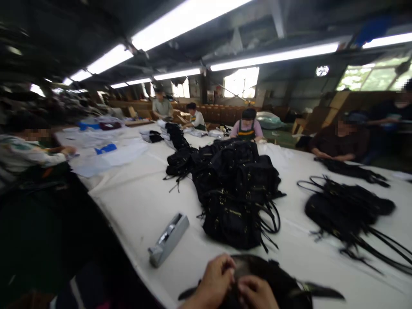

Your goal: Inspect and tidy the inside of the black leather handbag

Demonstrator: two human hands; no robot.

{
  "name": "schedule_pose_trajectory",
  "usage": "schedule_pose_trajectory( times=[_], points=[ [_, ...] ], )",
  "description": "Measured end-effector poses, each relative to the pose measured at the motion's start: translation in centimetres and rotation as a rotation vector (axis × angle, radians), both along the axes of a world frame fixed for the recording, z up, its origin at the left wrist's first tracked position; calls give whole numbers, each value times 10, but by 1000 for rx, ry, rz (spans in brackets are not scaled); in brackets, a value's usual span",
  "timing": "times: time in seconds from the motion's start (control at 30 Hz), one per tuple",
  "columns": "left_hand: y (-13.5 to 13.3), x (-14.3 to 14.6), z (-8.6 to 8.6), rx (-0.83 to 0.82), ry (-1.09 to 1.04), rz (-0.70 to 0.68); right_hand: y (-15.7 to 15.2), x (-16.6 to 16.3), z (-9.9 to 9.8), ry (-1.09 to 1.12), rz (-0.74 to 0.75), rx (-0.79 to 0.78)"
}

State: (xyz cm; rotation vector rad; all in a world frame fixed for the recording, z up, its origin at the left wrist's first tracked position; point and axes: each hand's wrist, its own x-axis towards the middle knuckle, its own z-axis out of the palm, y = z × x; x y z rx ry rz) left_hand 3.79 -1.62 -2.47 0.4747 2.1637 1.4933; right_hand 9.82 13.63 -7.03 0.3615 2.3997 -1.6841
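Observation:
A black bag (pixel 273 274) lies at the near edge of the white table, its straps spreading to both sides. Over it, my left hand (pixel 217 277) has its fingers curled with the fingertips pressed together. Close beside it on the right, my right hand (pixel 255 292) is pinched too, and the two sets of fingertips almost meet. Whatever is between the fingers is too small and blurred to make out. A grey tape dispenser (pixel 169 239) stands on the table to the left, apart from both hands.
A heap of black bags (pixel 231 184) with brass-coloured fittings fills the table's middle. More black bags (pixel 341 210) lie to the right with long straps trailing. Several people sit or stand around the white table (pixel 128 206). Clear plastic and a blue item (pixel 106 149) lie far left.

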Motion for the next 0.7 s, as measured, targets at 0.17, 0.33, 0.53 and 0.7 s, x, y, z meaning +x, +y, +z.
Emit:
schedule_pose_trajectory(
  times=[0.17, 0.33, 0.53, 0.7],
  points=[
    [-19, -1, 11, -164, 215, -46, -5, 11, -11, -145, -223, -353],
    [-37, 1, 9, -381, 453, -213, -10, 11, -8, -195, -288, -420],
    [-44, 15, 6, -489, 523, -435, -3, 24, -10, -218, -289, -343],
    [-49, 26, 12, -445, 571, -544, 7, 38, -2, -154, -145, -71]
  ],
)
